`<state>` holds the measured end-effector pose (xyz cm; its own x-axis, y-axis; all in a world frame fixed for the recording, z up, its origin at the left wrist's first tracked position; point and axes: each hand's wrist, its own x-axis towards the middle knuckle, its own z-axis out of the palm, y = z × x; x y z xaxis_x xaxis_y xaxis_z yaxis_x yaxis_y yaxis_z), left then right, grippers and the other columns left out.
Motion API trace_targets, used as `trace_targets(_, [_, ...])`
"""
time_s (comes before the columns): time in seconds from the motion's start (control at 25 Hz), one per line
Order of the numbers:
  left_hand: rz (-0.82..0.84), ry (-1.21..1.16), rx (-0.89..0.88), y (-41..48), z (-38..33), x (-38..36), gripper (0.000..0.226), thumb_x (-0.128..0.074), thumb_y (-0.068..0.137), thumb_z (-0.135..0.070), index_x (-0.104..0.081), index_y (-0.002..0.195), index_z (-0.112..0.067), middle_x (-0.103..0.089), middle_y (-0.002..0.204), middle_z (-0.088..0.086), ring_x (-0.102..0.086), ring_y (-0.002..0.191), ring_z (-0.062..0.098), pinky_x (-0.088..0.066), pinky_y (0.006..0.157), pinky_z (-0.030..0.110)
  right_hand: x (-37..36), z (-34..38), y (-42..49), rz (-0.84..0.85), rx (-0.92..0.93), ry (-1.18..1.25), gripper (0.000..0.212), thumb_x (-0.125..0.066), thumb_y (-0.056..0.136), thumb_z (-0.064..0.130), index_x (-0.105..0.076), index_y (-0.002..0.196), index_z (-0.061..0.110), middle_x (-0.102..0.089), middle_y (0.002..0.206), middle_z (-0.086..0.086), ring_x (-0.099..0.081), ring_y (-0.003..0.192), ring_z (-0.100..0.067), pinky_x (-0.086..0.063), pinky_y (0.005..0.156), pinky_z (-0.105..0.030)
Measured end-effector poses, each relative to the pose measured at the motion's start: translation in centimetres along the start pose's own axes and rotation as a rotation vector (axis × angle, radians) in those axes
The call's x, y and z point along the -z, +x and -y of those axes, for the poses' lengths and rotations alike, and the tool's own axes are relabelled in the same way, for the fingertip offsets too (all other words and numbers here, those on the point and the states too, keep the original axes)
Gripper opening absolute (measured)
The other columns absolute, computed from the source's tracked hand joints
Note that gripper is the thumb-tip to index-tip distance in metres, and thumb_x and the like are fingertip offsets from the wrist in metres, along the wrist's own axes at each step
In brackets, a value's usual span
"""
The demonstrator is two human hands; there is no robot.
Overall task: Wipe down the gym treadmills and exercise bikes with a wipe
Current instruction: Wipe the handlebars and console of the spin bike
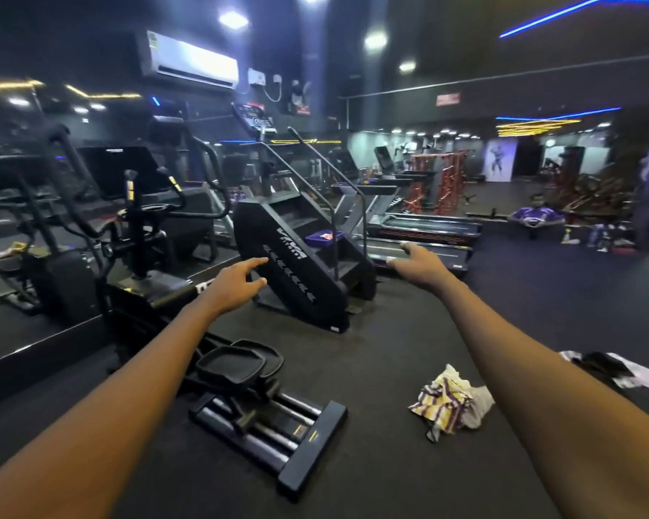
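Both my arms stretch forward over the dark gym floor. My left hand [237, 280] is empty, its fingers relaxed and pointing toward a black stair-climber machine [296, 252]. My right hand [418, 262] is also empty with spread fingers, held in front of the treadmills [424, 228]. A crumpled striped cloth [452, 400] lies on the floor below my right forearm, touched by neither hand. An elliptical trainer [147, 256] stands at the left, its pedals [237, 363] and base rails near my left forearm.
A mirror wall [34, 181] runs along the left behind the machines. Another cloth [611, 368] lies on the floor at the right. A person [536, 215] sits at the far right near orange racks [439, 181]. Dark floor spreads between me and the machines.
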<state>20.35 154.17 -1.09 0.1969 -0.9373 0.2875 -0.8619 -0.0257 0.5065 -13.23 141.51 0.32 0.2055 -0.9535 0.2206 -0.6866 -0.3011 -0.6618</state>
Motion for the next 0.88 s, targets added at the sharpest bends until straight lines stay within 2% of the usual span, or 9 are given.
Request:
trace_targets(0.08, [0.000,0.001,-0.022,4.7,-0.2,-1.6,0.049,-0.060,0.095,-0.028,-0.048,0.142,-0.033,-0.061,0.132,0.009,-0.056,0.121,0.020,-0.041,0.106,0.033,-0.2,-1.3,3.7,-0.001,-0.017,-0.003,0.065,-0.058,0.092,0.035,-0.038,0.148,0.008,-0.044,0.150,-0.013,-0.042,0.136,-0.030,-0.037,0.099,-0.030])
trace_targets(0.2, [0.001,-0.024,-0.052,11.6,0.1,-3.8,0.051,-0.059,0.096,-0.026,-0.046,0.145,-0.028,-0.054,0.140,0.010,-0.048,0.133,0.025,-0.037,0.107,0.034,-0.4,-2.9,9.7,-0.035,-0.012,-0.032,0.066,-0.058,0.092,0.036,-0.038,0.148,0.007,-0.042,0.151,-0.013,-0.040,0.138,-0.030,-0.035,0.106,-0.031])
trace_targets(0.36, [0.038,-0.024,-0.061,21.6,0.8,-6.9,0.051,-0.058,0.096,-0.026,-0.045,0.146,-0.029,-0.055,0.139,0.013,-0.050,0.130,0.025,-0.038,0.102,0.032,-0.4,-5.3,18.2,-0.056,-0.037,-0.077,0.067,-0.058,0.092,0.037,-0.037,0.148,0.007,-0.041,0.152,-0.015,-0.039,0.139,-0.032,-0.034,0.109,-0.034])
trace_targets(0.56, [0.050,-0.035,-0.072,33.1,1.1,-11.1,0.052,-0.059,0.096,-0.028,-0.045,0.145,-0.029,-0.052,0.142,0.011,-0.047,0.134,0.025,-0.036,0.108,0.035,-0.3,-9.7,28.3,-0.076,-0.058,-0.090,0.066,-0.057,0.093,0.036,-0.037,0.148,0.006,-0.039,0.153,-0.014,-0.037,0.140,-0.031,-0.031,0.111,-0.035])
trace_targets(0.68, [0.058,-0.028,-0.069,40.7,0.7,-14.3,0.051,-0.059,0.095,-0.028,-0.045,0.144,-0.030,-0.053,0.141,0.011,-0.050,0.128,0.025,-0.039,0.102,0.033,-0.6,-13.4,35.9,-0.070,-0.067,-0.109,0.066,-0.058,0.093,0.037,-0.038,0.148,0.005,-0.040,0.152,-0.014,-0.038,0.140,-0.030,-0.029,0.112,-0.033])
trace_targets(0.88, [0.047,-0.056,-0.054,52.4,-1.0,-19.5,0.051,-0.060,0.094,-0.028,-0.046,0.144,-0.031,-0.052,0.142,0.009,-0.051,0.128,0.022,-0.037,0.100,0.029,-0.1,-18.5,48.5,-0.037,-0.065,-0.061,0.067,-0.058,0.093,0.037,-0.035,0.150,0.008,-0.038,0.154,-0.013,-0.037,0.141,-0.030,-0.030,0.112,-0.033])
